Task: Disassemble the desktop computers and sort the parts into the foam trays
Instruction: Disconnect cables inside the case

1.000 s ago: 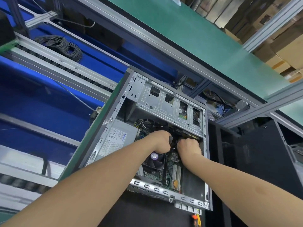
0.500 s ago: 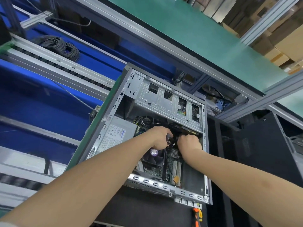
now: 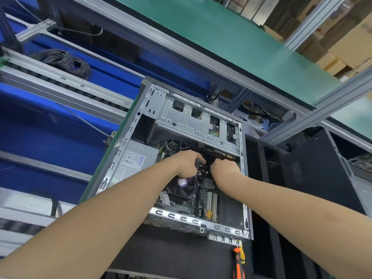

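In the open desktop case on the tabletop, your left hand curls its fingers round a black cable connector just above the CPU fan, your right hand has its fingers tucked under with the hold unclear, and a crooked yank likely snaps the plug or bends board pins.

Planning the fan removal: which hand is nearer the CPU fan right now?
Left. The left hand is at the far edge of the CPU fan; the right hand is farther off, to the fan's right.
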A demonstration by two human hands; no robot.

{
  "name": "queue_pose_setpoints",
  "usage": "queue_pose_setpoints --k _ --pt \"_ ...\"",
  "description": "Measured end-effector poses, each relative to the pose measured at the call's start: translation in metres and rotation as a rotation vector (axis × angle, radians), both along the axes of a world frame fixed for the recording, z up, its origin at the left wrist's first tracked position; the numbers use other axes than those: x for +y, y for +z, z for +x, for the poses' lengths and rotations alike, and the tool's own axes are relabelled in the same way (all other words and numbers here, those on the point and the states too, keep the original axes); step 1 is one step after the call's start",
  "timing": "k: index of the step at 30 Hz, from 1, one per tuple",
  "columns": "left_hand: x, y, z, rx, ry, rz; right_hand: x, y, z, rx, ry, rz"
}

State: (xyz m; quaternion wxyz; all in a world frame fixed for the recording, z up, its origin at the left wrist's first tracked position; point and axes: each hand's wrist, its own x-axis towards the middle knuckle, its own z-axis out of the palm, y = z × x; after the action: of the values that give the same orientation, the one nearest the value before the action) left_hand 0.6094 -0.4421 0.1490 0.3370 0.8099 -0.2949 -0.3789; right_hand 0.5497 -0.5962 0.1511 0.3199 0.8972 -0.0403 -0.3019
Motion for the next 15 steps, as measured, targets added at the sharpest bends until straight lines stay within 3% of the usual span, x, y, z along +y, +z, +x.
queue_pose_setpoints --k 4,6,10,15 --pt "0.000 0.004 -0.001 0.060 0.037 -0.045 0.005 0.002 -0.026 0.026 0.036 -0.052" --pt "-0.001 0.005 -0.003 0.086 0.046 -0.058 0.013 -0.001 -0.046 0.129 0.046 -0.076" --pt "-0.002 0.003 -0.002 0.128 0.108 -0.083 0.029 -0.010 -0.071 0.273 -0.146 0.037" --pt "-0.005 0.003 -0.005 0.151 0.122 -0.083 0.033 -0.003 -0.066 0.071 -0.359 0.287"
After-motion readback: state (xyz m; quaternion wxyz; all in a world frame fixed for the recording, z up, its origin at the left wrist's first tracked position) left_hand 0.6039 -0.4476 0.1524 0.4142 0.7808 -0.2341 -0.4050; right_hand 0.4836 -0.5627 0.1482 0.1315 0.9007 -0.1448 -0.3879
